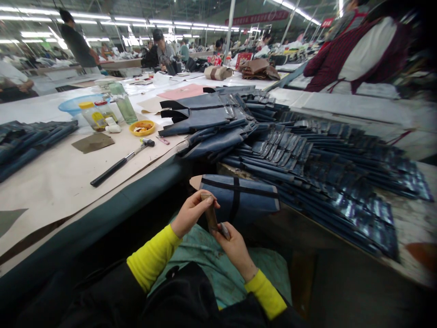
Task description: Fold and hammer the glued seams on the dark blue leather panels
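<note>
My left hand (191, 213) is closed, thumb and fingers pinching the upper end of a narrow brown strip (210, 218). Lower down, my right hand (236, 249) closes around the strip's bottom end. A small greyish piece (225, 231) shows at the right hand's thumb; its kind is unclear. Just behind both hands lies a dark blue panel (256, 200) with crossing black bands and a tan tip. Whether the strip joins this panel is hidden by my fingers. A green cloth (191, 255) covers my lap.
Overlapping blue panels (290, 155) are heaped at the right, with more panels (30, 141) at far left. On the table are a hammer (119, 164), a yellow dish (142, 128), jars (92, 116) and a glass bottle (123, 104). A person (362, 54) is at right.
</note>
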Available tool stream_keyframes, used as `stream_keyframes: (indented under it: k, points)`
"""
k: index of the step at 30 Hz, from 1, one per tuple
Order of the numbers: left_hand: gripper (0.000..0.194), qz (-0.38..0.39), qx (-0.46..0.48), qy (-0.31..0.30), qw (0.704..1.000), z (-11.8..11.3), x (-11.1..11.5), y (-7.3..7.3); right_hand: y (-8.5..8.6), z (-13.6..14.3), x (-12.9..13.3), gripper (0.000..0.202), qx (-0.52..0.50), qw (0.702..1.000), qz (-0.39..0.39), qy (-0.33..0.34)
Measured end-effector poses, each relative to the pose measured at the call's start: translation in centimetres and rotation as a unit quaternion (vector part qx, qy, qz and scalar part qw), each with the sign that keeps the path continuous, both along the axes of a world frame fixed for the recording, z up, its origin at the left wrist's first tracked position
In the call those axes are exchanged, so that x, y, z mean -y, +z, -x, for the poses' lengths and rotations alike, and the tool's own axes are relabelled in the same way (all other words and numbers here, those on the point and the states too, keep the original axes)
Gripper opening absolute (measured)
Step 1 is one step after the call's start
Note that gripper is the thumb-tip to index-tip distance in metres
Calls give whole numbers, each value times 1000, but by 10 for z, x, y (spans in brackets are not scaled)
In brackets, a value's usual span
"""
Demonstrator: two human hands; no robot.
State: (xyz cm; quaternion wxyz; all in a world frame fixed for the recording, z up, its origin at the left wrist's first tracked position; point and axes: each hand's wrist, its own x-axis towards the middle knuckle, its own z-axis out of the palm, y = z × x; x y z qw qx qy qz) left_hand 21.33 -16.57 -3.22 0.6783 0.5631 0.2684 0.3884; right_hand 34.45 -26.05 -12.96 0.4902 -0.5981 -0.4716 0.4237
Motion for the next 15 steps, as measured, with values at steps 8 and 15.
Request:
stream_keyframes:
  k: [8, 15]
  points:
    - [24, -7, 1, -13, 1000, 0, 1, 0, -2, -2, 1, 26, 14, 1000, -9, -5]
    - [34, 60, 63, -32, 996, 0, 1, -2, 0, -1, 1, 25, 11, 1000, -11, -6]
